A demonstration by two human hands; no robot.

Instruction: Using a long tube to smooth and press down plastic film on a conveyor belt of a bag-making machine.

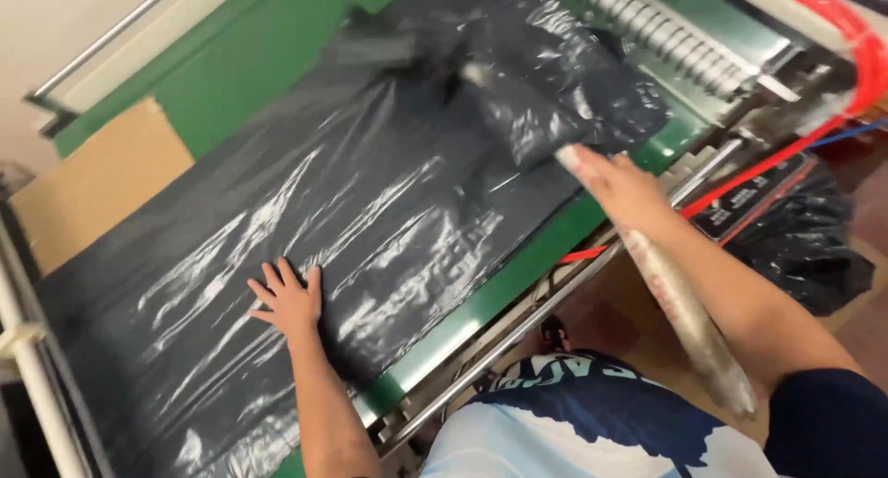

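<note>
A long sheet of dark grey plastic film point(305, 219) lies spread over a green machine table point(518, 275). My left hand point(289, 300) rests flat on the film near its front edge, fingers apart. My right hand point(615, 184) reaches out to the far right, where the film bunches into a crumpled lump point(555, 80). The fingers touch the lower edge of that lump; whether they grip it is blurred. A long pale tube-like thing point(689, 316) runs along my right forearm from the hand down to the elbow.
A row of metal rollers point(647, 25) and a red bar point(865, 48) stand at the table's far right. A brown cardboard sheet point(97, 177) lies at the left end. A black bag point(805, 242) sits on the floor at right. Metal rails point(527, 325) edge the table front.
</note>
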